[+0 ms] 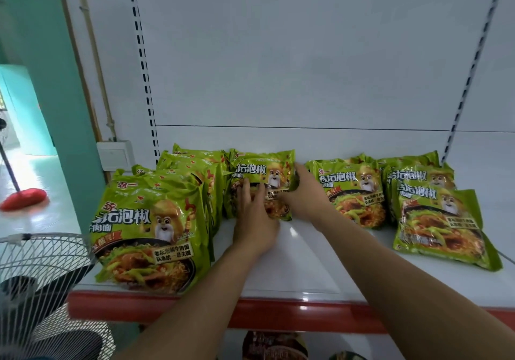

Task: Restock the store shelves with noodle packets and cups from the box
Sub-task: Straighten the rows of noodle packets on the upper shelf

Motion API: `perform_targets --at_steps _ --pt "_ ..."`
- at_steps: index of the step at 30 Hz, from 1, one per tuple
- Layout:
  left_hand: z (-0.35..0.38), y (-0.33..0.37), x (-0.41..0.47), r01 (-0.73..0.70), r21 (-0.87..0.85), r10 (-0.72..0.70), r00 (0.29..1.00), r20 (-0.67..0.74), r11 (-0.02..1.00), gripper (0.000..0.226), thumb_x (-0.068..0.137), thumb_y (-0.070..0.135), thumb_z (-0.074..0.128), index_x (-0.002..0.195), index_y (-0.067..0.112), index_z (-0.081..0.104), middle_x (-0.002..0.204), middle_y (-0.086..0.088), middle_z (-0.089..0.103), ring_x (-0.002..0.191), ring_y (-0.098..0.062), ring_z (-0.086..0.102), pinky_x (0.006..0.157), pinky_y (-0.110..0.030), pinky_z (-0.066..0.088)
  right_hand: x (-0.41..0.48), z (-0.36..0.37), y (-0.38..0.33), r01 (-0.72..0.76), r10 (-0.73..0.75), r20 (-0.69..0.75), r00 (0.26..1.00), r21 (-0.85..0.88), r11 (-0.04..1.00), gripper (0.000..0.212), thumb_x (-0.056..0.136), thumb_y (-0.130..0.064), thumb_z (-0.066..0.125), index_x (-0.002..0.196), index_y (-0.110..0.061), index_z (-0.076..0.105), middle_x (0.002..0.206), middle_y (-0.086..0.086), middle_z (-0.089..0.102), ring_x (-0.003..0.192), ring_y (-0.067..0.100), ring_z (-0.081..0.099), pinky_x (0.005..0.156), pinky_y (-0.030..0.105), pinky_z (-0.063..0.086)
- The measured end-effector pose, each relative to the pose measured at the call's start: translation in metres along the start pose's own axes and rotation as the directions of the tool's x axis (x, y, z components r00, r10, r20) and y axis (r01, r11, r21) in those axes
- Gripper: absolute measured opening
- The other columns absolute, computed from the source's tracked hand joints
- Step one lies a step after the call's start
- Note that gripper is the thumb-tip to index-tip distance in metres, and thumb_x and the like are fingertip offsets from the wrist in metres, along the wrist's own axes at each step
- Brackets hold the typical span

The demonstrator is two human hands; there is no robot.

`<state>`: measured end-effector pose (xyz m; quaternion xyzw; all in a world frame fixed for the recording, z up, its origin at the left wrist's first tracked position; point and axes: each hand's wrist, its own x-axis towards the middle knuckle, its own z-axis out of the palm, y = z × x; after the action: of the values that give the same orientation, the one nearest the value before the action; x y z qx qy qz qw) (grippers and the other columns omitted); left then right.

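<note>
Straight ahead on the white red-edged shelf [306, 265] stands the green plastic noodle packet [262, 171], long axis sideways; left hand [255, 220] presses flat on its face, right hand [305, 195] clasps its right edge.

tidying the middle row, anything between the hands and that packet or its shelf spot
Nothing visible: left hand rests flat on the middle packet, right hand grips its right edge, and it already stands on the shelf.

Glossy plastic noodle packets [262, 184]; smooth shelf [301, 270] (shiny white).
</note>
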<state>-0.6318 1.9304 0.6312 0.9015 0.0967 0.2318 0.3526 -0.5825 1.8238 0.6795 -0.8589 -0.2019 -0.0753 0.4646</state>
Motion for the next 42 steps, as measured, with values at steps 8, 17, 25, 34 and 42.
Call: perform_targets --at_steps 8,17,25,34,42 --pt "0.013 0.047 -0.006 0.01 -0.489 0.059 0.99 0.125 0.872 0.049 0.091 0.002 0.062 0.137 0.009 0.051 0.129 0.003 0.054 0.124 -0.016 0.053 0.096 -0.024 0.042 -0.017 -0.064 0.017 -0.044 -0.001 -0.191 0.982 -0.231 0.972 0.055 0.091 -0.013 0.055 0.145 -0.018 0.044 0.149 0.002 0.044 0.114 0.023 0.058 0.093 0.034 0.047" --pt "0.067 0.078 0.02 0.33 -0.567 -0.22 0.942 0.254 0.755 0.113 0.052 0.033 0.086 0.148 0.015 0.029 0.139 -0.004 0.054 0.124 -0.027 0.053 0.105 -0.043 0.046 -0.033 -0.083 0.056 -0.169 0.157 -0.124 0.98 -0.094 0.981 0.07 0.089 -0.003 0.044 0.155 -0.019 0.025 0.161 0.005 0.025 0.143 0.027 0.032 0.113 0.045 0.036" --pt "0.094 0.071 0.044 0.302 -0.566 -0.233 0.953 0.193 0.767 0.111 0.027 0.048 0.09 0.128 0.028 0.048 0.118 0.002 0.068 0.11 -0.024 0.065 0.096 -0.043 0.053 -0.032 -0.083 0.07 -0.142 0.138 -0.076 0.987 -0.054 0.988 0.068 0.091 0.002 0.039 0.154 -0.016 0.025 0.165 0.002 0.011 0.151 0.02 0.012 0.118 0.032 0.019" --pt "0.073 0.099 0.018 0.307 -0.689 -0.229 0.951 0.206 0.657 0.075 0.062 -0.001 0.085 0.127 0.014 0.051 0.113 -0.008 0.069 0.097 -0.027 0.068 0.086 -0.044 0.057 -0.039 -0.084 0.065 -0.144 0.15 -0.097 0.984 0.07 0.987 0.066 0.092 0.001 0.041 0.154 -0.015 0.026 0.159 0.005 0.027 0.145 0.024 0.028 0.118 0.04 0.028" --pt "0.036 0.087 0.002 0.255 -0.795 -0.204 0.964 0.168 0.55 0.064 0.07 -0.01 0.075 0.125 0.014 0.053 0.104 -0.004 0.071 0.091 -0.025 0.069 0.078 -0.042 0.059 -0.05 -0.08 0.06 0.078 -0.072 -0.266 0.961 0.013 0.997 0.089 0.084 -0.031 0.074 0.155 -0.024 0.019 0.159 -0.005 0.021 0.147 0.017 0.015 0.116 0.038 0.022"
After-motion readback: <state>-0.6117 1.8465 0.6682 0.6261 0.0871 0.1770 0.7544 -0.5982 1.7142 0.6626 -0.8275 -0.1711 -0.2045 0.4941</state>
